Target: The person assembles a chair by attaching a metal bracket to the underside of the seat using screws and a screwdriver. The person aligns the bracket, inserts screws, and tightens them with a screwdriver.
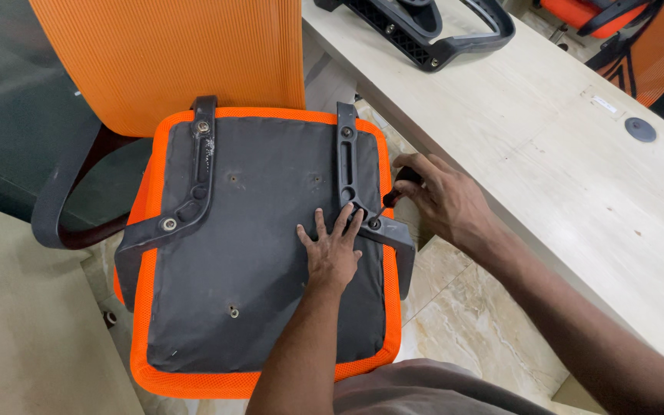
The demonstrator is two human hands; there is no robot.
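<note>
An upturned orange chair seat (pixel 267 253) with a dark grey underside lies in front of me. Two black armrest brackets are bolted on it, one on the left (pixel 186 196) and one on the right (pixel 347 161). My left hand (pixel 332 250) presses flat on the underside, its fingertips touching the lower end of the right bracket. Just right of the seat edge, my right hand (pixel 436 196) grips a black-handled screwdriver (pixel 395 192), whose tip points at a bolt (pixel 374 224) in the right bracket.
The orange mesh backrest (pixel 170 54) stands behind the seat. A pale wooden desk (pixel 562 169) runs along the right with a black plastic chair part (pixel 432 31) on it. More orange chairs (pixel 639 46) sit at top right. Marble floor tiles show below.
</note>
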